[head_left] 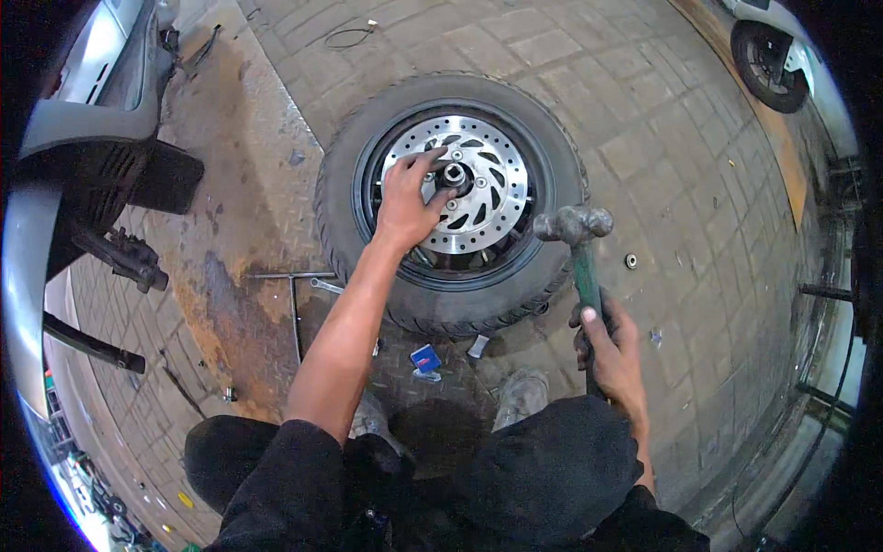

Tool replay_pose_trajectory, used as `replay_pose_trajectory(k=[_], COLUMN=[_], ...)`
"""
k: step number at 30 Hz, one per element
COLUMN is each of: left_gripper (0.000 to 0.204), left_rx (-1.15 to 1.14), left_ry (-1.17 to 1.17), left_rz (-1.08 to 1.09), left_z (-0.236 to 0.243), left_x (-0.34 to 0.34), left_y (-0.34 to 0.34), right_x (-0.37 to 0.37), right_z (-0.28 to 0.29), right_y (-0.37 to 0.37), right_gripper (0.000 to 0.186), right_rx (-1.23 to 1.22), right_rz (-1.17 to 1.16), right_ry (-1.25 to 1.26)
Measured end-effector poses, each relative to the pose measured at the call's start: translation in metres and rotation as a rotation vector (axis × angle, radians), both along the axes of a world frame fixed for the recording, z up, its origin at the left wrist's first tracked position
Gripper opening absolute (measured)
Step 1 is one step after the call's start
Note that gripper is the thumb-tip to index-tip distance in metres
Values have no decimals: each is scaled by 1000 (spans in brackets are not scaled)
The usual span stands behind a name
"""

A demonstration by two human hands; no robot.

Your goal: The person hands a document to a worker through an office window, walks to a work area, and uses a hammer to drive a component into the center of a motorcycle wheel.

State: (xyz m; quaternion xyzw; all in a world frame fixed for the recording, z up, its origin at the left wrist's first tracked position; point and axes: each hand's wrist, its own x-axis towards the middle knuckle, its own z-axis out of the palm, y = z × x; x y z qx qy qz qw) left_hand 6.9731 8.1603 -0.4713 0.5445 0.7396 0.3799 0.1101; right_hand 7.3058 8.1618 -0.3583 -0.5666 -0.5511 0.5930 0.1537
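Grey paving is spreading across the workspace, with a stained metal sheet covering part of it at left. Lying flat across the sheet's right edge is a wheel, its drilled brake disc facing up. At the disc's centre a round metal fitting is showing, and the left hand is curving thumb and fingers around it — whether they are pinching it or just resting there, I cannot tell. Beyond the tyre's lower right side, the right hand is wrapping firmly round the green handle of a hammer, keeping its rounded steel head uppermost.

Near the sheet's lower right edge, a small blue box is sitting between the tyre and the person's shoes; its contents are staying hidden, and its pale and red printing is showing too small to make out. A clear packet is lying just below the box. Left of the tyre, a T-shaped wrench and a spanner are lying on the sheet — while a small metal ring is resting on the paving right of the hammer.
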Motion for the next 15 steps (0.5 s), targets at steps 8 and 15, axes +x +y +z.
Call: replay_pose_trajectory(k=[8, 15], left_gripper=[83, 100], left_rx=[54, -25], left_ry=[6, 21], left_rz=[-40, 60], left_z=[2, 13], left_x=[1, 9], left_y=[4, 9], right_x=[-16, -70], right_z=[21, 42], right_y=[15, 42], right_gripper=[41, 47], right_rx=[-46, 473], right_rz=[51, 414], right_ry=[-25, -342])
